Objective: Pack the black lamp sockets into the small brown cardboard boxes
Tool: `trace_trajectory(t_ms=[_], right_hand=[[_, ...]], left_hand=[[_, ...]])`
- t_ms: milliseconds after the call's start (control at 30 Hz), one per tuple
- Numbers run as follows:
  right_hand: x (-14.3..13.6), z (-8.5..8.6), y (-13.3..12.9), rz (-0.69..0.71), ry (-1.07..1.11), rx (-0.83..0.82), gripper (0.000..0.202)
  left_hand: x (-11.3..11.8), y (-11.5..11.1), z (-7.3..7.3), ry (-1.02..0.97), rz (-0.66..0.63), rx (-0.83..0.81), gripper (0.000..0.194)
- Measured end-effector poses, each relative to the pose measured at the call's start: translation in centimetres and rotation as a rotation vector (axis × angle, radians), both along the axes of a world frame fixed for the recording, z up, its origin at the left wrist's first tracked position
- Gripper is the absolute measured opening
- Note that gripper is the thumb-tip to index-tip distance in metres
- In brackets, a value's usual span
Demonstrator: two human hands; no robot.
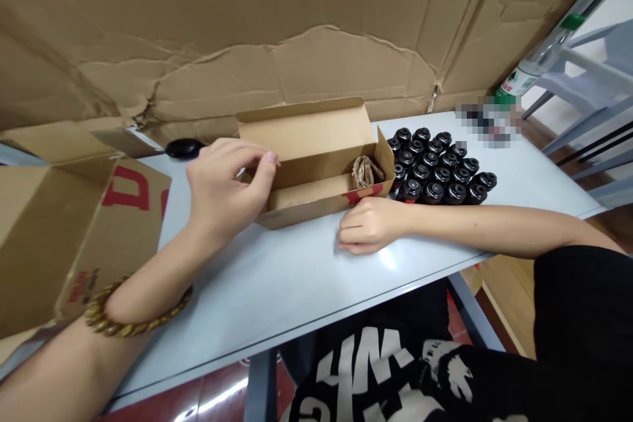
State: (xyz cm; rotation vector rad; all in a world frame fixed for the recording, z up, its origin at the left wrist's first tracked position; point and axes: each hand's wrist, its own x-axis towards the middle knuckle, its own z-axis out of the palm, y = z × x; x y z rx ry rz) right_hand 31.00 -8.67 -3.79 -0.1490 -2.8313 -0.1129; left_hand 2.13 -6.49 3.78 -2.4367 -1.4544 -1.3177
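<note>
A long cardboard box (316, 213) with its lid raised stands on the table, a wad of crumpled brown paper (366, 171) at its right end. At the box's left end is my left hand (225, 184), its thumb and index finger brought together. Whatever may be between those fingertips is hidden. My right hand (370, 224) rests as a loose fist on the table, close to the box's front right corner, and nothing shows in it. Several black, round-topped parts (440, 175) stand packed together just right of the box, behind my right forearm.
A larger open carton (123, 224) with red print stands at the left. A black rounded object (182, 148) lies behind my left hand. Tall cardboard (297, 0) walls off the back of the white table (237, 323). A green-capped bottle (531, 72) is at the far right.
</note>
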Motion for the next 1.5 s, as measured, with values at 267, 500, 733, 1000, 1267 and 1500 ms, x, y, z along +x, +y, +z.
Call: trace_trajectory(t_ms=[267, 500, 733, 1000, 1267, 1500], right_hand=[[-0.3, 2.6, -3.0, 0.047, 0.146, 0.106, 0.038], [4.3, 12.7, -6.6, -0.459, -0.072, 0.119, 0.035], [7.5, 12.1, -6.3, -0.882, -0.391, 0.017, 0.010], [6.0, 10.2, -6.2, -0.838, -0.442, 0.125, 0.036], [6.9, 9.6, -6.2, -0.804, -0.365, 0.035, 0.023], [6.9, 13.1, -5.9, -0.582, -0.185, -0.436, 0.021]], left_hand=[[0.1, -0.3, -0.4, -0.228, -0.027, 0.023, 0.033], [0.4, 0.5, -1.0, -0.398, -0.001, -0.032, 0.032], [0.1, 1.6, -1.9, -0.509, 0.041, -0.174, 0.009], [0.1, 2.5, -3.5, -0.704, 0.120, -0.352, 0.024], [0.6, 1.8, -2.7, -0.822, 0.175, -0.514, 0.049], [-0.6, 1.9, -4.4, -0.715, 0.137, -0.435, 0.056]])
